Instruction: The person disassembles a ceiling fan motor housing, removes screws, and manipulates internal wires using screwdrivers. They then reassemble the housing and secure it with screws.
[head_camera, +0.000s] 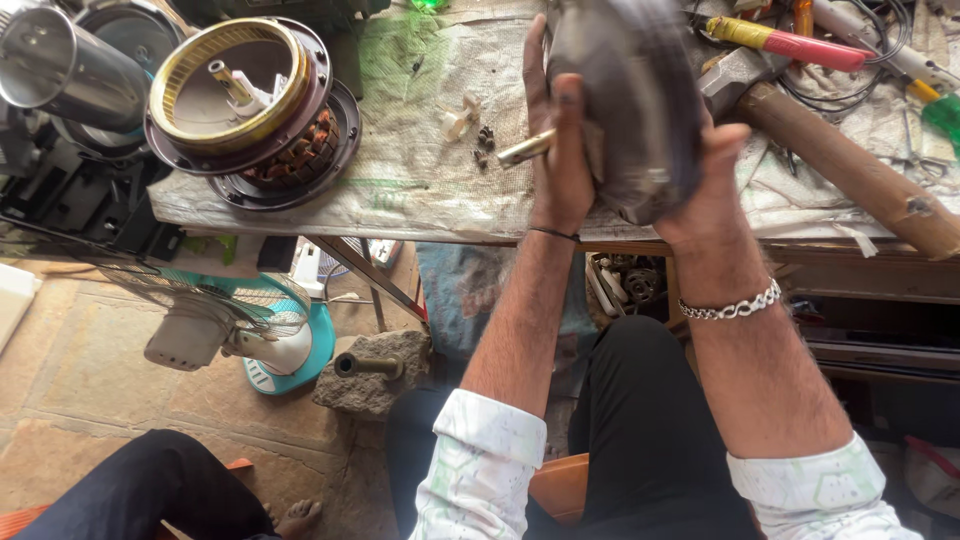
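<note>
Both my hands hold a round dark grey motor housing (635, 90) on edge above the front of the workbench (420, 200). My left hand (558, 140) presses flat against its left face, where a short brass shaft (525, 150) sticks out. My right hand (712, 180) cups the housing from the right and below. A few small dark screws (484, 140) and a pale plastic piece (460, 118) lie on the bench just left of the shaft.
A fan motor with a brass ring and copper windings (250, 105) sits at the bench's left. A hammer (830, 160) and red-handled tool (790, 42) lie to the right. A table fan (240, 330) and stone (375, 370) rest on the floor; another person's leg (150, 490) shows at lower left.
</note>
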